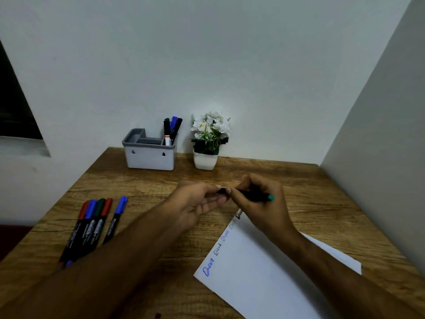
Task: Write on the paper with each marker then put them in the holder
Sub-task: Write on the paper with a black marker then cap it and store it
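My right hand (259, 203) grips a black marker (254, 195) with a teal end, held level above the desk. My left hand (200, 201) pinches the marker's black cap end (222, 191) between thumb and fingertips. Below them lies a white sheet of paper (264, 268) with several short words written along its left edge in blue and black. Several markers (94, 224) with red, blue and green caps lie side by side at the desk's left. A grey and white holder (149, 155) stands at the back, with several markers (172, 128) upright in its right compartment.
A small white pot of white flowers (209, 139) stands right of the holder. The wooden desk (142, 185) meets a wall behind and another wall on the right. My left forearm crosses over the lower ends of the lying markers.
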Demonstrator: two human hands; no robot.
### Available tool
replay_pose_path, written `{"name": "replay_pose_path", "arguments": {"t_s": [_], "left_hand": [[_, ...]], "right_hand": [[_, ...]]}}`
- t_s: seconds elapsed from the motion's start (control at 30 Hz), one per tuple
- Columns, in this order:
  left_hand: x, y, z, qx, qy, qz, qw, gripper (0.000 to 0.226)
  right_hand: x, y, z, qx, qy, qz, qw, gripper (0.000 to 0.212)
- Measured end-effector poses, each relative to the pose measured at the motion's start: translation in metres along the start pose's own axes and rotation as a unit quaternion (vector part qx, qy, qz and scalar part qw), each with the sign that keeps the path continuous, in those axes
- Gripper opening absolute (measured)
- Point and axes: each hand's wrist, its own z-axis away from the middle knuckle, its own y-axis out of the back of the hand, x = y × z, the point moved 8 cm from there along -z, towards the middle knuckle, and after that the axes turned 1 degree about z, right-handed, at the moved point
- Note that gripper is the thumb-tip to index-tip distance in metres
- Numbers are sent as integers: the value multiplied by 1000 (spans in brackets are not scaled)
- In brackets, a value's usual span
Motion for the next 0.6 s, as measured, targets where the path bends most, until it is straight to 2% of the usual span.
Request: {"name": "replay_pose_path", "arguments": {"t_s": [0.2, 0.4, 0.53, 0.6], "left_hand": [[15, 7, 1, 41, -71, 28, 996, 12], [43, 29, 9, 62, -119, 86, 987, 25], [89, 69, 21, 135, -233, 58, 961, 32], [114, 88, 29, 171, -307, 9, 936, 38]], "right_hand": [[0, -15, -16, 0, -16, -41, 999, 27], [-4, -55, -32, -33, -27, -78, 996, 14], [-15, -85, -35, -82, -27, -57, 995, 32], [-13, -101, -41, -88, -50, -47, 994, 27]]}}
